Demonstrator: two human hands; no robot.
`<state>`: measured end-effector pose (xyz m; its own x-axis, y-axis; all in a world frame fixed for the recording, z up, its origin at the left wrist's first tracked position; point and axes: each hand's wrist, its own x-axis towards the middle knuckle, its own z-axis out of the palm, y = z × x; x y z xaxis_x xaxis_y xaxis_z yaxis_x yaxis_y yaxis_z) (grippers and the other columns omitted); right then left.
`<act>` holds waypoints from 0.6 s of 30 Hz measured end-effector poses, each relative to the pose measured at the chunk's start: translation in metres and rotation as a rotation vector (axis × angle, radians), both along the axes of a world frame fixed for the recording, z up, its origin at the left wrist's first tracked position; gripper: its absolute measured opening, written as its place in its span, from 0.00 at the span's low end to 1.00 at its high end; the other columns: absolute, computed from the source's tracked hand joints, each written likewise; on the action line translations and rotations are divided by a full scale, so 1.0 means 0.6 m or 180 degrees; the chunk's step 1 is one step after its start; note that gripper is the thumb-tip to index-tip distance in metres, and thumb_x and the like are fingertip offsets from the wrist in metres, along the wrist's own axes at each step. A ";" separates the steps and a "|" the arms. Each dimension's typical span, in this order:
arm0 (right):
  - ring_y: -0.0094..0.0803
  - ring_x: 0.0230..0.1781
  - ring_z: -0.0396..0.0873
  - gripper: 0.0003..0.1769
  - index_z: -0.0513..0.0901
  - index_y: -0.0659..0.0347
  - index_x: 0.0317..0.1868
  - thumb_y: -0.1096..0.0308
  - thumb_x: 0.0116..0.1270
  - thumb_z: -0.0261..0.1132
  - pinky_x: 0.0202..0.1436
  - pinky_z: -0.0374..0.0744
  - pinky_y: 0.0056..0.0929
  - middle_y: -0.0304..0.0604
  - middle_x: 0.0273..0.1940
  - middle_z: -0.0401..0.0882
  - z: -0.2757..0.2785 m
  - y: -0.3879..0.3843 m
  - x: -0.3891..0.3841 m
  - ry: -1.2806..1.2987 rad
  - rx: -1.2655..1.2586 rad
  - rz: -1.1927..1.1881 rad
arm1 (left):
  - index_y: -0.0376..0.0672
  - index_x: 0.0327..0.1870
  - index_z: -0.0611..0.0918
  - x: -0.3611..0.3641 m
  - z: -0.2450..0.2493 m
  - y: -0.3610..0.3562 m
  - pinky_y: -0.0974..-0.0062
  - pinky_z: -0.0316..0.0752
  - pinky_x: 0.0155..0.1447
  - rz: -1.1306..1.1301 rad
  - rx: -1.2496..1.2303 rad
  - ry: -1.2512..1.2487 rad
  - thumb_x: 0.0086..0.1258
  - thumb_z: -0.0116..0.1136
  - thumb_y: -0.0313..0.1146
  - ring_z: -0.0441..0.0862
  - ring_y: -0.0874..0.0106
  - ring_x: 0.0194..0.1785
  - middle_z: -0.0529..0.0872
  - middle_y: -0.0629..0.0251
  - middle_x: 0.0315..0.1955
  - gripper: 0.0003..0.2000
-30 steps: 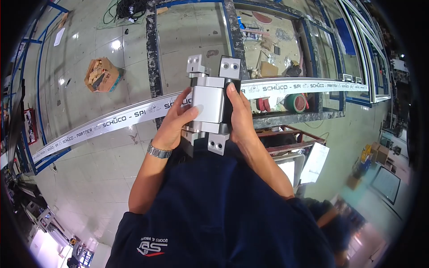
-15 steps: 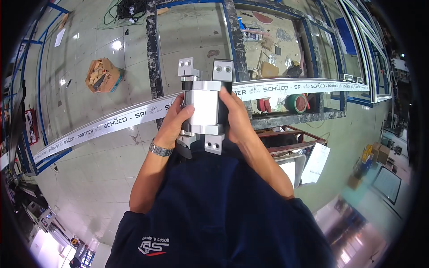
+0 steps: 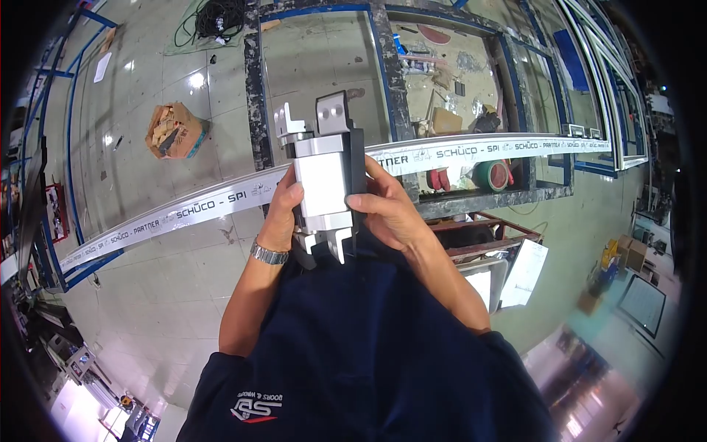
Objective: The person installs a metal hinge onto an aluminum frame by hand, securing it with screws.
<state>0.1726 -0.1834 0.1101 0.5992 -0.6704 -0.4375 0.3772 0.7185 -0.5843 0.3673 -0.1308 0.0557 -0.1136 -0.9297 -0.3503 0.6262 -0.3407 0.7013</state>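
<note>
Between my two hands is a silver and black metal door hinge (image 3: pixel 322 184), held upright in front of my chest. My left hand (image 3: pixel 278 210), with a watch on the wrist, grips its left side, thumb on the silver body. On the other side, my right hand (image 3: pixel 390 208) has its thumb against the black right edge and its fingers behind. Plates with screw holes stick out at the hinge's top, and angled silver ends show at the bottom. Behind the hinge runs a long profile (image 3: pixel 471 151) wrapped in printed white film.
The profile lies across a blue and black metal frame (image 3: pixel 254 88). A paper bag of scraps (image 3: pixel 177 131) stands on the floor at left. Green tape (image 3: pixel 492 175) and red-handled items (image 3: pixel 440 179) lie beyond the profile. Paper sheets (image 3: pixel 524 271) are at right.
The hinge has turned and tilted in my hands, its upper plates now angled to the left. My right thumb has moved down from the upper part to the middle of the edge.
</note>
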 end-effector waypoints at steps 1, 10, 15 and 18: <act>0.34 0.65 0.76 0.42 0.65 0.65 0.78 0.77 0.64 0.72 0.72 0.73 0.36 0.45 0.65 0.77 -0.005 0.002 0.000 -0.0063 -0.0007 -0.0039 | 0.32 0.76 0.64 0.001 0.003 -0.001 0.67 0.78 0.68 -0.0013 -0.0042 -0.0068 0.60 0.70 0.62 0.80 0.63 0.66 0.78 0.50 0.64 0.51; 0.36 0.74 0.69 0.42 0.57 0.69 0.81 0.66 0.74 0.67 0.76 0.68 0.34 0.52 0.73 0.69 -0.004 0.014 0.027 0.0555 -0.0582 -0.0373 | 0.37 0.71 0.66 -0.015 0.053 0.003 0.68 0.76 0.66 0.0612 -0.0009 -0.0611 0.65 0.73 0.38 0.80 0.69 0.62 0.81 0.56 0.59 0.37; 0.35 0.70 0.72 0.48 0.59 0.75 0.78 0.58 0.70 0.75 0.73 0.72 0.34 0.57 0.69 0.73 -0.052 0.004 0.037 0.1188 -0.0892 -0.0068 | 0.34 0.64 0.70 -0.025 0.055 0.012 0.69 0.78 0.63 0.0757 0.0059 -0.1211 0.70 0.72 0.32 0.81 0.72 0.58 0.83 0.58 0.56 0.28; 0.36 0.65 0.78 0.47 0.64 0.73 0.77 0.56 0.67 0.77 0.68 0.77 0.34 0.56 0.66 0.77 -0.061 -0.027 0.040 0.1112 -0.0779 0.0234 | 0.34 0.64 0.70 -0.029 0.029 0.016 0.70 0.79 0.60 0.1284 0.0240 -0.0688 0.73 0.69 0.31 0.83 0.73 0.56 0.84 0.59 0.54 0.25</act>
<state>0.1965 -0.1994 0.0736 0.4933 -0.7408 -0.4559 0.0796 0.5603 -0.8244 0.3498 -0.1211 0.0732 0.3350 -0.8557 -0.3945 0.5614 -0.1549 0.8129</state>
